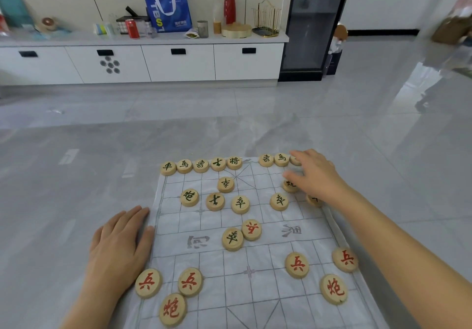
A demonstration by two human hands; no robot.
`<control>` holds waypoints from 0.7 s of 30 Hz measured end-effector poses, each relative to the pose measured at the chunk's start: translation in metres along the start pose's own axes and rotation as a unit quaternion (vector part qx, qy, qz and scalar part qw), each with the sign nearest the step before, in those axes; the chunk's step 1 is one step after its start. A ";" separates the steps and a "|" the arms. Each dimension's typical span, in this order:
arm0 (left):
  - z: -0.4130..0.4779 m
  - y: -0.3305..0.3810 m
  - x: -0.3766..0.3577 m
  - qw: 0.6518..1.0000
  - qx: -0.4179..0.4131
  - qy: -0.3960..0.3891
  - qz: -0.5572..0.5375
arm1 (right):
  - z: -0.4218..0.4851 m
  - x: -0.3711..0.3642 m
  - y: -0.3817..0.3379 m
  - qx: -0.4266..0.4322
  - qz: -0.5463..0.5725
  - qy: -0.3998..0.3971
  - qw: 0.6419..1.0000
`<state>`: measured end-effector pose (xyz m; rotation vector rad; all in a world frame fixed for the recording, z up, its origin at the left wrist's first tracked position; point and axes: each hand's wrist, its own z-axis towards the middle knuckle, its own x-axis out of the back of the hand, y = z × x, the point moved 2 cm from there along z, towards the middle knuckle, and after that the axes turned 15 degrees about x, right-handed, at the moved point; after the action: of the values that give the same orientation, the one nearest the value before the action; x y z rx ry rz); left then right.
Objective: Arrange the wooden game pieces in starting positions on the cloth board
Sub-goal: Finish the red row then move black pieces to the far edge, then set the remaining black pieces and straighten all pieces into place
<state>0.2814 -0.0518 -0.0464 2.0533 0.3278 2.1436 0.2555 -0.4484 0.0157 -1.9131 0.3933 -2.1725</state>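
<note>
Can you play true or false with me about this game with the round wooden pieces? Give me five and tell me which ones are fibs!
1. The left hand lies flat at the left edge of the cloth board. True.
2. The right hand is reaching to the far right corner of the board. True.
3. All the pieces have red writing. False: the far row has dark green writing, and the near ones, like the red-marked piece, have red.
4. The far row has no gaps. False: one spot in the middle is bare.
5. The red can sits on the board. False: it stands on the white cabinet.
</note>
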 end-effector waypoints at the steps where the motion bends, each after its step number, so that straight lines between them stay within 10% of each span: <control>1: -0.001 0.001 0.001 1.000 0.000 0.000 -0.002 | -0.007 0.001 -0.007 0.016 0.011 0.007 1.000; 21: -0.002 0.003 0.001 1.000 -0.011 -0.006 0.001 | -0.073 -0.040 -0.107 0.181 0.035 -0.093 0.978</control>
<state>0.2798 -0.0542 -0.0451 2.0542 0.3006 2.1268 0.1890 -0.3308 0.0064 -1.8423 0.0263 -1.8464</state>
